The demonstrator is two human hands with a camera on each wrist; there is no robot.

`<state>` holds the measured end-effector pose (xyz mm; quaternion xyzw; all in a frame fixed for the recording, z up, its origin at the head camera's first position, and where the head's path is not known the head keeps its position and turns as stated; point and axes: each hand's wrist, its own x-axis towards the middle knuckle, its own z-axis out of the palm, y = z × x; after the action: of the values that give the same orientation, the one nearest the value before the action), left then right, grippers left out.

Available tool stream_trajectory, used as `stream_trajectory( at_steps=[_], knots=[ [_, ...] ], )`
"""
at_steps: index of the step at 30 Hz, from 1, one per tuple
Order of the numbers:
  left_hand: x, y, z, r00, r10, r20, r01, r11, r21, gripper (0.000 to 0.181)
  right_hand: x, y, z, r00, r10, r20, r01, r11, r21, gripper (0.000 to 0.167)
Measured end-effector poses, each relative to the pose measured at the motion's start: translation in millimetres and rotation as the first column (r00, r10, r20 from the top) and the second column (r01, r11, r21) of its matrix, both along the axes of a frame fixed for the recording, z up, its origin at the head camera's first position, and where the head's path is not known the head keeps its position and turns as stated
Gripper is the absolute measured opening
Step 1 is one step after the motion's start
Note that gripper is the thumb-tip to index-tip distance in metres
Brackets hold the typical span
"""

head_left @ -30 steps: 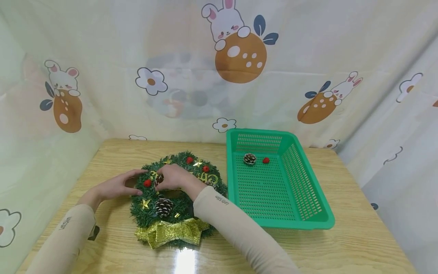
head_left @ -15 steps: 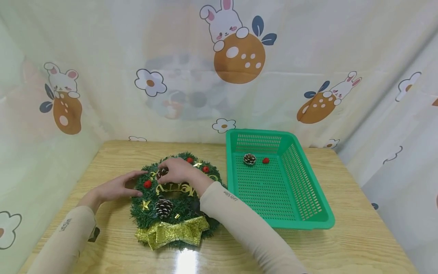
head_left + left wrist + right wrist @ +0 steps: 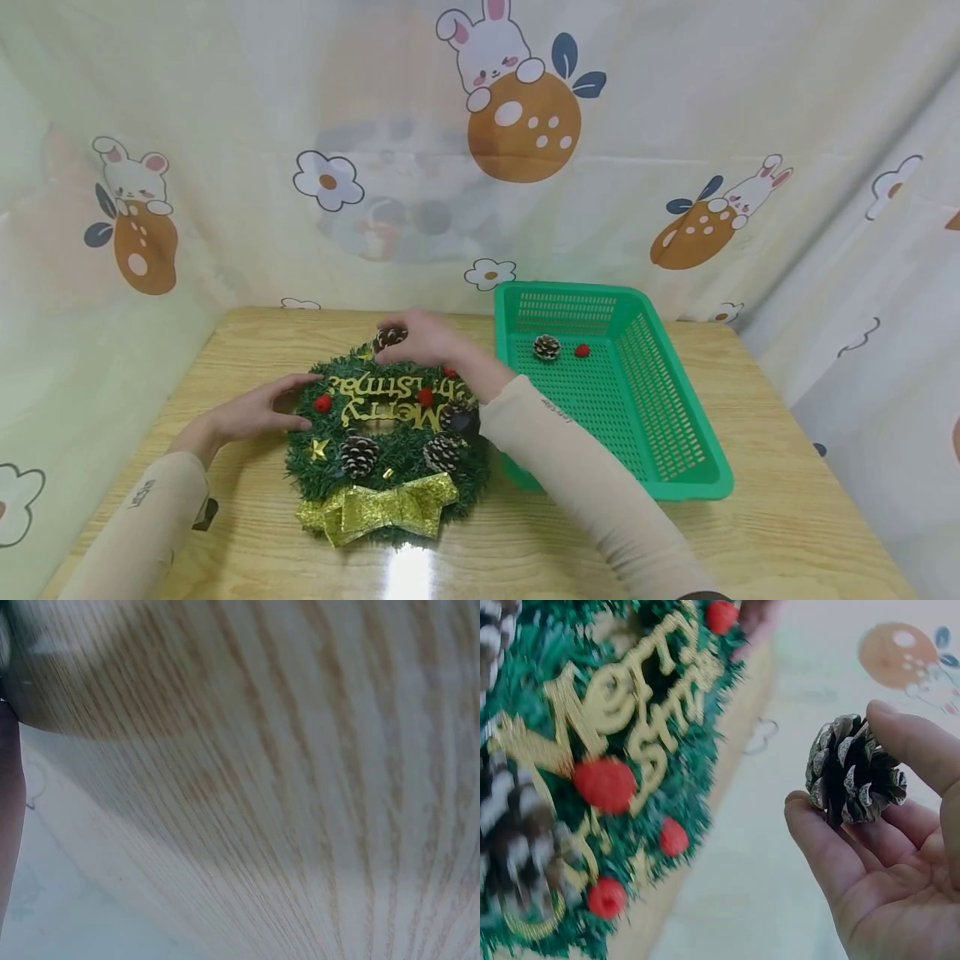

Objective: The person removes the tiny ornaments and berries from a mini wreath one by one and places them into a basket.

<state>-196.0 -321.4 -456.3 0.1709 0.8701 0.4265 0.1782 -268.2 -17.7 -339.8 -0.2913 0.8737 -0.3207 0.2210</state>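
1. Pinecone [image 3: 853, 771] in the right hand [image 3: 427, 337]: on my wrist feed I read the hand as pinching it between thumb and fingers, with the cone held clear of the greenery beside it.
2. From the head camera I place that cone over the far edge of the wreath [image 3: 397, 454], which lies flat on the left half of the bench [image 3: 765, 467].
3. I have the left hand [image 3: 255, 410] at the wreath's left edge, thumb and fingers spread, tips at the greenery. The left wrist feed gives me mostly blurred wood grain.
4. On the wreath I count gold lettering [image 3: 405, 412] across the middle, upside down to me, fixed pinecones [image 3: 359, 455], red berries [image 3: 322, 403], a gold star [image 3: 318, 450] and a gold bow [image 3: 397, 507] along its near edge.
5. Just right of the wreath I see a green basket [image 3: 585, 425] near the bench's far edge. A loose pinecone [image 3: 547, 347] and a loose berry [image 3: 582, 351] lie near each other toward its far left corner.
6. Behind the bench's far edge I see a curtain [image 3: 247, 208] printed with rabbits and flowers.
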Motion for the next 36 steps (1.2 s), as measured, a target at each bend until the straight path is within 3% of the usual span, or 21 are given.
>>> stream_trajectory(
  at_steps=[7,14,23,36],
  knots=[
    [-0.4,-0.1,-1.3,1.000,0.007,-0.006,-0.007,1.000,-0.014,0.081,-10.2,35.9,20.3,0.995,-0.092,0.041,0.096,0.990,-0.100,0.060],
    [1.2,0.4,0.4,1.000,0.004,-0.008,-0.004,1.000,-0.010,0.080,-21.4,73.3,25.1,0.977,-0.186,0.104,0.204,0.958,-0.201,0.060],
    [1.8,1.0,1.1,1.000,0.010,-0.010,-0.010,1.000,-0.019,0.080,-33.4,108.5,15.4,0.956,-0.275,0.101,0.290,0.939,-0.185,0.061],
    [-0.6,0.4,-2.6,1.000,0.014,-0.011,-0.015,0.999,-0.032,0.081,-43.8,165.5,-16.8,0.907,-0.391,0.158,0.411,0.903,-0.126,0.066]
  ],
)
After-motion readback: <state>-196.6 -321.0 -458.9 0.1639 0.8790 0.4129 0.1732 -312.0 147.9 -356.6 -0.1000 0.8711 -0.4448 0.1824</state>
